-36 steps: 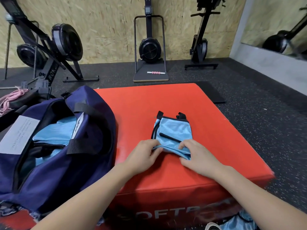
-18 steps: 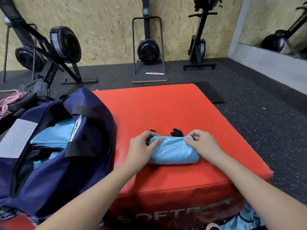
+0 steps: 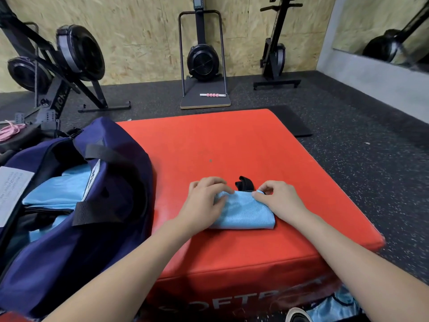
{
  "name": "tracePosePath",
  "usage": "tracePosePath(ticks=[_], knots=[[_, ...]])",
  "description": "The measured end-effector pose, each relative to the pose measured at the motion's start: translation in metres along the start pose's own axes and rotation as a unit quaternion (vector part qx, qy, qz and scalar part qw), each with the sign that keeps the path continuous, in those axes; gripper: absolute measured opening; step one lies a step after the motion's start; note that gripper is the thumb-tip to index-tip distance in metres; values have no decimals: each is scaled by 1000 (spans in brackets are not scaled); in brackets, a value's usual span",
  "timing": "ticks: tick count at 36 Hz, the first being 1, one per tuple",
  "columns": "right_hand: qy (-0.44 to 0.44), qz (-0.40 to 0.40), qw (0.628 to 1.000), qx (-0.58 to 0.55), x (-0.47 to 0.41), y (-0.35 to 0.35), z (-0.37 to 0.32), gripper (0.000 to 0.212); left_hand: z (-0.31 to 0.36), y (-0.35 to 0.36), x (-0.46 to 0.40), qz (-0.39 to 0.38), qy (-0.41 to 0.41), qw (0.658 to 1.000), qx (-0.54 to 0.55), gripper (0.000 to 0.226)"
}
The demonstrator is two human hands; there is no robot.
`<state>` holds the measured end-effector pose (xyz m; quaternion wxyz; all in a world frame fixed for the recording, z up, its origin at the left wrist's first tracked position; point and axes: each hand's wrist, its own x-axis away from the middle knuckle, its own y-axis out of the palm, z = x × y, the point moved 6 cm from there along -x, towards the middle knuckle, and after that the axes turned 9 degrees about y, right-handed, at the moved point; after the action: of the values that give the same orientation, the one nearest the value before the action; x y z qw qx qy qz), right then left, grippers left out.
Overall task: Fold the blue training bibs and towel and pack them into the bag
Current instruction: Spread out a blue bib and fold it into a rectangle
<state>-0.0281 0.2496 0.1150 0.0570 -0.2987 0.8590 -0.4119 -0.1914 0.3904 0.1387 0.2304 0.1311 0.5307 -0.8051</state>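
In the lower middle of the frame a folded blue bib point(image 3: 246, 214) lies on the red soft box point(image 3: 232, 147), its black trim sticking out at the far edge. The left hand point(image 3: 204, 203) rests over the bib's left end, fingers curled down around the fabric and gripping it. The right hand point(image 3: 278, 198) pinches the bib's upper right corner between thumb and fingertips. At the left of the frame a navy bag point(image 3: 111, 205) sits open on the box, touching its left side, with more folded blue cloth point(image 3: 58, 191) inside. Another blue piece point(image 3: 334, 307) shows at the bottom right, below the box. Exercise machines point(image 3: 202, 56) stand against the chipboard wall at the top.
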Motion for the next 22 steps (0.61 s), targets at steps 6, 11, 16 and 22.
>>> tracePosePath(ticks=[6, 11, 16, 22], knots=[[-1, -3, 1000, -10, 5, -3, 0, 21, 4, 18, 2, -107, -38, 993, 10, 22], [16, 26, 1000, 1, 14, -10, -2, 28, 14, 8, 7, -131, -81, 980, -124, 32], [20, 2, 1000, 3, 19, -5, -2, 33, 26, 0, 13, -108, -146, 972, -148, 57], [17, -57, 998, 4, 28, 11, -13, 39, 41, 6, 22, -136, -125, 978, -94, 27]])
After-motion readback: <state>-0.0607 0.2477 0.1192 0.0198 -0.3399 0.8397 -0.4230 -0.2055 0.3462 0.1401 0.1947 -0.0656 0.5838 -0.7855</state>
